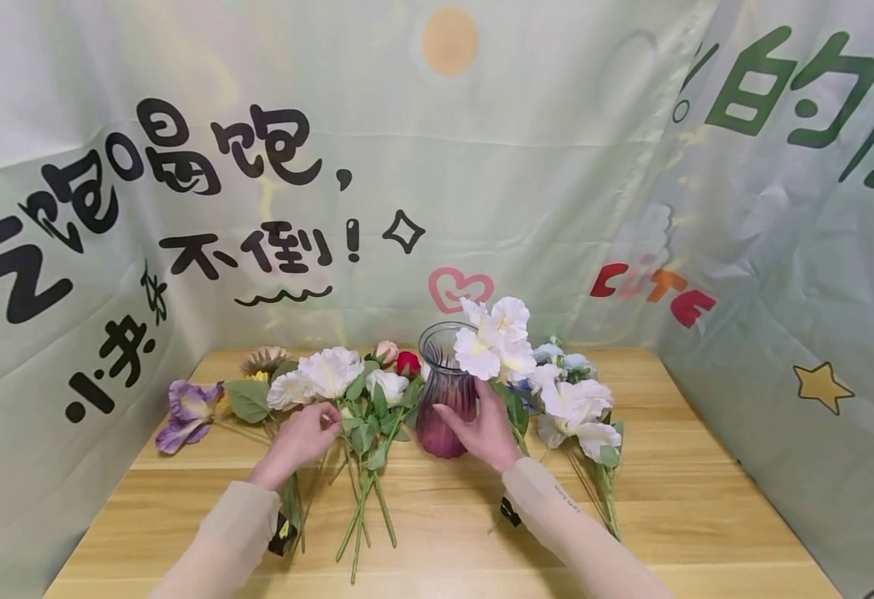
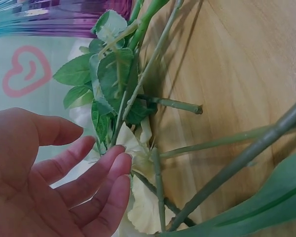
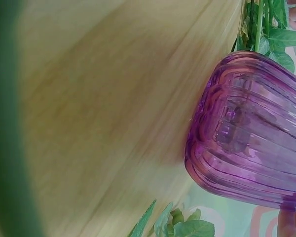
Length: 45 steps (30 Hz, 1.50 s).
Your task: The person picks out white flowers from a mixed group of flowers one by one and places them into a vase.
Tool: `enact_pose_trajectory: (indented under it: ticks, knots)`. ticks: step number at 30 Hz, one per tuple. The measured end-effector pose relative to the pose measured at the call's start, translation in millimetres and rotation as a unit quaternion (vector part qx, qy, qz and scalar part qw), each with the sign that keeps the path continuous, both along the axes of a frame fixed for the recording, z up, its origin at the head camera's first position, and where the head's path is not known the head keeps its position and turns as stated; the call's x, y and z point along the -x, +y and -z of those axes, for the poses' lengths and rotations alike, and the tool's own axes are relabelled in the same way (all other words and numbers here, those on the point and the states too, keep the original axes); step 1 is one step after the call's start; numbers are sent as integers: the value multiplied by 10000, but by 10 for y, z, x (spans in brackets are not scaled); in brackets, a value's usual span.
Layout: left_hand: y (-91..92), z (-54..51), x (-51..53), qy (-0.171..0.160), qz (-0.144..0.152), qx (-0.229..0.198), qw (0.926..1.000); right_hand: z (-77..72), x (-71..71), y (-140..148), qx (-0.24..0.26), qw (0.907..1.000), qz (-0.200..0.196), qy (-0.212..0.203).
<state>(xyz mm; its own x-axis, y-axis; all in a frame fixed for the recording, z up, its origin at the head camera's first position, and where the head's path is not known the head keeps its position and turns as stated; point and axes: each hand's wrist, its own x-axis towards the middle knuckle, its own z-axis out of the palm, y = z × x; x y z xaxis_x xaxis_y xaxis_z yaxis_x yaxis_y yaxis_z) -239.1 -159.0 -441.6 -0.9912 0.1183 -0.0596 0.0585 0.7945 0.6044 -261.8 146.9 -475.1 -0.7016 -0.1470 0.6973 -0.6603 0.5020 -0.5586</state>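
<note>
A ribbed glass vase, clear at the rim and purple lower down, stands upright on the table. My right hand grips its right side, the thumb across the front; in the right wrist view, fingers show at the lower edge of the purple glass. A large white flower rises beside the rim; whether its stem is inside the vase, I cannot tell. My left hand hovers by the left bunch, fingers loosely bent and holding nothing, near green stems and leaves.
Left of the vase lie white flowers, a red rose and a purple flower. To its right are more white flowers and pale blue ones. Printed cloth hangs behind the wooden table.
</note>
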Motion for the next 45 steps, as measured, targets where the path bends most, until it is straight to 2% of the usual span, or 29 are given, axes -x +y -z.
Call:
enact_pose_trajectory:
  ticks: [9,13,17,26,37,41,45]
  knots:
    - [55,89,-36,-273,-24,-385,9989,7,-3,-3,27,10000,-2,0]
    - [83,111,-42,-399,49,-339,9986,-7,-21,-4,43,9999,24,-132]
    - [102,125,-39,-457,117,-389,9981,-18,-24,-4,46,9999,5,-97]
    - [93,152,-19,-196,98,-548,9983,-14,-13,-5,39,10000,6,34]
    - [19,186,-21,-53,-129,-1103,9938,16,0,-4,-24,10000,-8,72]
    - [-7,198,-18,101,-264,-1335,9906,18,-3,-4,2,10000,26,77]
    - [-18,197,-7,396,-415,-1539,9864,16,-7,-4,12,10000,62,74]
